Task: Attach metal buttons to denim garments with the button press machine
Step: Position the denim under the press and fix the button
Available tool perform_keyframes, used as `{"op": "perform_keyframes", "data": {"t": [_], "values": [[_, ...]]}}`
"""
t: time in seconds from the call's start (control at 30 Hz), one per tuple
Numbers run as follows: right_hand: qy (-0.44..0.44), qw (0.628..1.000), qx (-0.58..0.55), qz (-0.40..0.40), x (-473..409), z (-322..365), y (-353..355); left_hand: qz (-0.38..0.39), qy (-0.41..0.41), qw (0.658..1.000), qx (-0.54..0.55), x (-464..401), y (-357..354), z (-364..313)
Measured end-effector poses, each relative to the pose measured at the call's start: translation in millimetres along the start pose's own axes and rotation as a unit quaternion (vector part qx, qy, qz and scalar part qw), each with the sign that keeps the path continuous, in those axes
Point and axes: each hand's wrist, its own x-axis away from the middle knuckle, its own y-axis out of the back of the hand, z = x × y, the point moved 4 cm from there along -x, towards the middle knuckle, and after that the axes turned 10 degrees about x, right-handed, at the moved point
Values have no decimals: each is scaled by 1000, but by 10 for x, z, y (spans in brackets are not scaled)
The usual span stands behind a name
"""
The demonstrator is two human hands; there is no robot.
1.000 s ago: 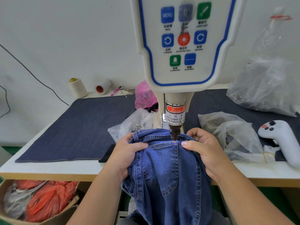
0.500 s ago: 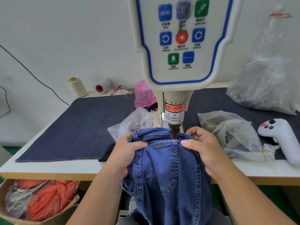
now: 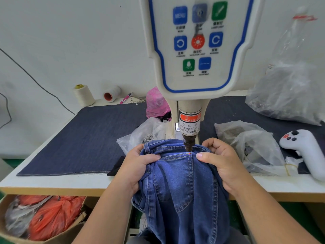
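1. Denim first: the jeans (image 3: pixel 182 182) hang over the tabletop's front edge, their waistband lifted up under the punch (image 3: pixel 189 144) of the press (image 3: pixel 193 50), which stands at the middle of the tabletop (image 3: pixel 52 182)
2. Left hand (image 3: pixel 139 166) grips a bunch of waistband just left of the punch, thumb curled over the top of the fabric; right hand (image 3: pixel 223 162) pinches the band on the other side, thumb flat along the seam and fingers folded behind
3. A small red dot shows on the waistband directly below the punch tip; I judge it a guide mark, so the button spot should sit on it before the press fires
4. Pull the band gently taut between both hands so no fold lies under the punch; the layers there should lie flat
5. Both thumbs lie near the punch, the right one closer. The label above it warns about fingers, so slide the thumbs outward along the band before the stroke
6. Whether a button is already loaded in the die cannot be seen; the denim hides the lower part
7. Loose hardware seems to sit in the clear bags (image 3: pixel 146 134) beside the press column, close for reloading
8. Keep the hanging legs from dragging the waistband off the mark
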Motion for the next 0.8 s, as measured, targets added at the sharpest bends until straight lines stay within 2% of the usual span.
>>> {"op": "perform_keyframes", "data": {"t": [0.8], "values": [[2,1000,-9,3,-12,-1,-1,3,0,1000,-5,-31,25,18]]}}
